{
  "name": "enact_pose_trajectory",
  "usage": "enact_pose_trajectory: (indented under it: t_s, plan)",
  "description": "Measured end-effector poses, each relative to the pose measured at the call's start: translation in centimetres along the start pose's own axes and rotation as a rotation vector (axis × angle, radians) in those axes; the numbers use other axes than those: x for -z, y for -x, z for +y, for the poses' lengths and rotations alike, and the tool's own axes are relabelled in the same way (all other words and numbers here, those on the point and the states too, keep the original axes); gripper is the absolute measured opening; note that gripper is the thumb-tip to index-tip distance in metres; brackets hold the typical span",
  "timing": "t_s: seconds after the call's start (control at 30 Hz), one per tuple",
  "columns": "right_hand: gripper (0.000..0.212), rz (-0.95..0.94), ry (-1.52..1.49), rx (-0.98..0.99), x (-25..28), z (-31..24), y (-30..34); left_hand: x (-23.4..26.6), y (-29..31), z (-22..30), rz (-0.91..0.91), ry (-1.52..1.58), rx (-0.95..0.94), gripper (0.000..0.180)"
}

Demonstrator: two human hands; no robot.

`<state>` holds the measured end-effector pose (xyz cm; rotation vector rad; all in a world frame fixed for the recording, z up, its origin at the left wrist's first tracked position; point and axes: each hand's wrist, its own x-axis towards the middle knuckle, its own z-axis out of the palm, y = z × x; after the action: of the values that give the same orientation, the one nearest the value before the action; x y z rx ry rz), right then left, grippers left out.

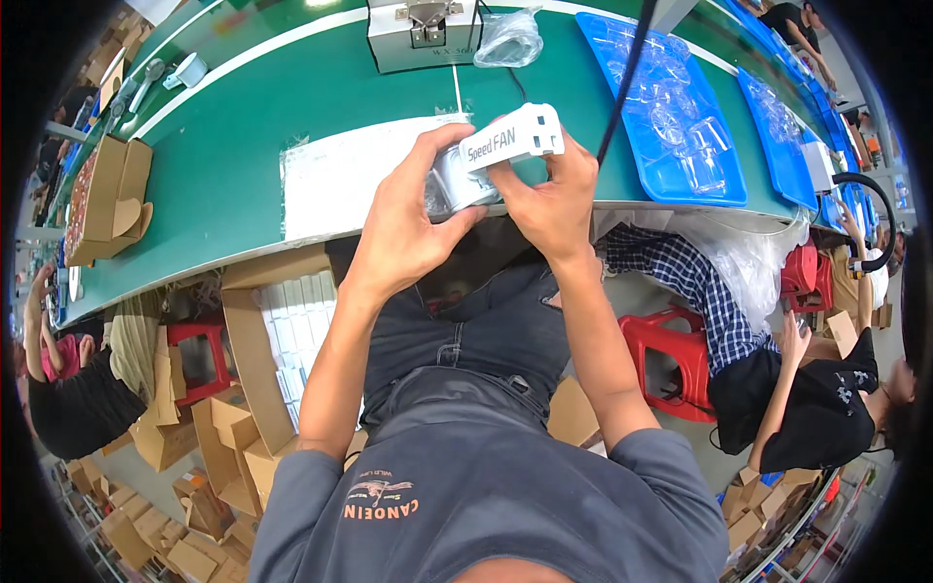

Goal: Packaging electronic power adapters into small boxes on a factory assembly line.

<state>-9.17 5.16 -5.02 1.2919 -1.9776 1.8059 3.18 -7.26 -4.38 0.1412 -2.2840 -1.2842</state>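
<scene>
Just over the near edge of the green workbench (224, 146), both my hands work close together. My right hand (556, 206) grips a small white box (533, 126) with dark lettering on its side and small cut-outs at one end. In my left hand (400, 219) is a whitish object in clear plastic (449, 183), its fingers and thumb curled round it. The object meets the lower left end of the box; whether part of it is inside cannot be made out. A white sheet (330, 180) under clear film lies on the bench beside my left hand.
A silver-white machine (423, 39) and a clear plastic bag (510, 39) stand beyond my hands. Blue trays (671, 185) with clear plastic parts lie at right. An open carton (112, 199) sits at left. A carton of white boxes (301, 321) stands below the edge. Co-workers sit either side.
</scene>
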Motion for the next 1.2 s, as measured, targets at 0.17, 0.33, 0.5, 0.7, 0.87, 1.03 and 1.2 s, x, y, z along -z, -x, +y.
enact_pose_trajectory:
  t_s: [0.17,0.33,0.5,0.7,0.87,1.03,1.2]
  plan:
    - [0.028,-0.071,0.074,0.129,0.5,-0.4,-0.4,0.0,0.0,0.1,0.022,0.066,-0.01,0.066]
    - [0.027,-0.144,0.124,0.167,0.9,-1.3,-0.9,-0.5,0.4,-0.4,0.048,0.131,0.031,0.066]
    - [0.03,-0.097,0.179,0.179,0.7,-1.8,-0.5,-0.7,0.6,-0.2,0.075,0.155,0.045,0.068]
    - [0.025,-0.06,0.135,0.14,0.5,-1.5,-0.4,-0.8,0.4,0.1,0.104,0.081,0.007,0.063]
    - [0.018,-0.054,0.139,0.129,0.6,-1.4,-0.7,-1.3,0.0,0.6,0.185,-0.027,-0.022,0.055]
    - [0.009,-0.034,0.347,-0.001,1.6,-3.0,0.2,-1.9,0.0,0.5,0.223,-0.084,-0.018,0.053]
    - [0.021,-0.06,-0.092,-0.454,3.4,-2.3,2.1,-1.3,0.7,0.5,0.178,0.266,0.188,0.053]
